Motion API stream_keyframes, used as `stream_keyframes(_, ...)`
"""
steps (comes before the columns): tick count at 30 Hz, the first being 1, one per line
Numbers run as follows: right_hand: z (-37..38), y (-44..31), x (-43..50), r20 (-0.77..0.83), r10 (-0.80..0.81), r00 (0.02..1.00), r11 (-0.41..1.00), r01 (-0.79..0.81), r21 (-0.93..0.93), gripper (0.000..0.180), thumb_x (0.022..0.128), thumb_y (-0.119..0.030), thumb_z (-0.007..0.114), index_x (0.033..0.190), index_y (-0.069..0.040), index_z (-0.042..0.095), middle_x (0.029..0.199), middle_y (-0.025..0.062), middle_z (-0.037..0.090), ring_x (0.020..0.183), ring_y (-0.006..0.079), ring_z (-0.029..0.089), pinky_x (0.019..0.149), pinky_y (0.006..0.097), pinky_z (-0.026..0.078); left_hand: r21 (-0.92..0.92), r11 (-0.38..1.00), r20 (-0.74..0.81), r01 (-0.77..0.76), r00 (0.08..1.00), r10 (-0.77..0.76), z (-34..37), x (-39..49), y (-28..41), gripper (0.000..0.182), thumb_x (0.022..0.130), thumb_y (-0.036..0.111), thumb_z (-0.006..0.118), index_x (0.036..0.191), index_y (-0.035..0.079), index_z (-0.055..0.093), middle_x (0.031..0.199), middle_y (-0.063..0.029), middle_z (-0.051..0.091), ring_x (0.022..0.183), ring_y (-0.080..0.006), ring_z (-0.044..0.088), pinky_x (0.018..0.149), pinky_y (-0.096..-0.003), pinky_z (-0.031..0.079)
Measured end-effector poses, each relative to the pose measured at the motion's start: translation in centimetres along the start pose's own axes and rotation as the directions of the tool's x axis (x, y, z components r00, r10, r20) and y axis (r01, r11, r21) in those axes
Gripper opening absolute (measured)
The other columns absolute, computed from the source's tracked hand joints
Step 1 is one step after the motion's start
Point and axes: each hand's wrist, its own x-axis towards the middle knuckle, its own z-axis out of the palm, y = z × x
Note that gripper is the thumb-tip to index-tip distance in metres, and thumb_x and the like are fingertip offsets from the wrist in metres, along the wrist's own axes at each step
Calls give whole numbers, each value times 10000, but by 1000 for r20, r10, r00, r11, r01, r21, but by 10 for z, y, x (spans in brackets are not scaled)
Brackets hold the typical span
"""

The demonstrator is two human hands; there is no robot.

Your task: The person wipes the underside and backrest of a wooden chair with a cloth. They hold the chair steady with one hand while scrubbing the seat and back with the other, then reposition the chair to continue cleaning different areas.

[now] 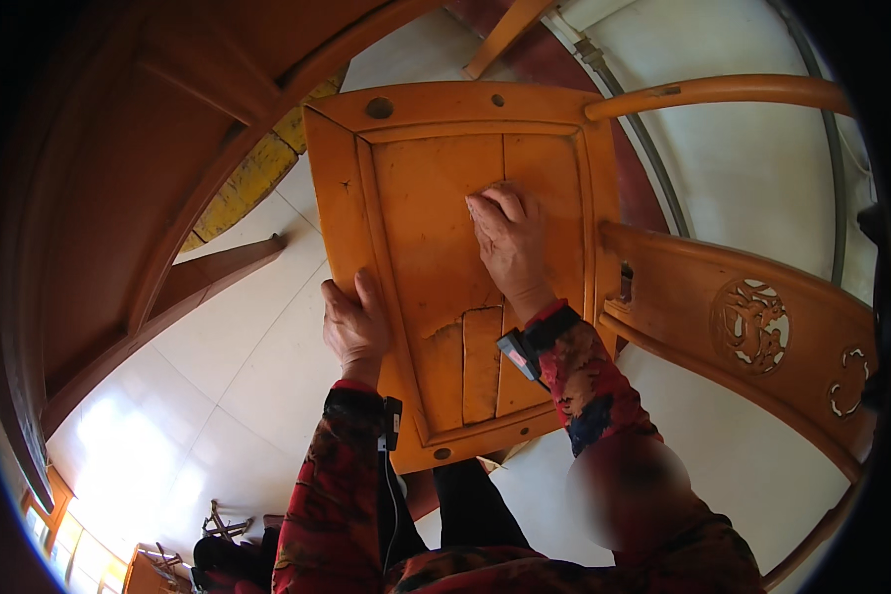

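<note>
A wooden chair seat [438, 215] with an orange-brown finish lies in front of me, its panel set in a raised moulding. My left hand [355, 323] grips the seat's left edge, thumb on top. On the panel, beside a long seam, my right hand [508, 234] presses down with bent fingers. A thin brownish edge shows at its fingertips; whether a thin pad or sheet is under them, I cannot tell. Nearer me, a narrow wood strip [481, 364] in the panel is bordered by dark cracks. Round holes mark the seat frame.
To the right stretches the chair's back splat [668, 282], with a pierced round carving [751, 327]. A curved rail [720, 90] lies above it. Large brown wooden furniture [119, 185] looms at left over a worn yellow wooden piece [249, 185]. Pipes [638, 134] run along the pale wall.
</note>
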Motion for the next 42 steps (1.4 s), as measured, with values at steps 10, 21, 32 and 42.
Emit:
stream_keyframes(10, -8, -2, 9, -25, -159, 987, 986, 157, -48, 153, 830, -64, 720, 981, -78, 709, 1052, 48, 571, 1069, 289, 547, 933, 478, 448, -29, 999, 53, 45, 998, -43, -7, -3, 8, 521, 1002, 552, 475, 1002, 31, 487, 839, -244, 671, 839, -489, 635, 732, -556, 493)
stream_keyframes(21, -12, -3, 3, -2, -152, 988, 988, 152, -11, 156, 829, -49, 714, 982, -72, 705, 1042, 53, 597, 1045, 290, 560, 869, 437, 461, 18, 998, 68, 66, 995, -67, -6, 0, 7, 500, 983, 539, 514, 978, 41, 461, 877, -212, 693, 844, -456, 656, 738, -540, 511)
stream_keyframes(32, -17, -4, -6, 4, -138, 990, 990, 137, 33, 144, 830, -62, 713, 970, -87, 691, 998, 46, 611, 1044, 295, 569, 853, 430, 467, 30, 996, 84, 83, 993, -85, -5, 0, 8, 513, 986, 548, 499, 997, 36, 459, 907, -249, 687, 879, -485, 644, 766, -559, 504)
stream_keyframes(42, -24, -22, -27, 35, -126, 991, 992, 126, 14, 143, 770, -23, 740, 876, -100, 683, 962, 66, 639, 948, 309, 583, 799, 458, 463, -5, 997, 72, 71, 995, -71, -7, 0, 10, 516, 986, 548, 499, 1011, 34, 454, 906, -239, 690, 883, -475, 648, 769, -549, 506)
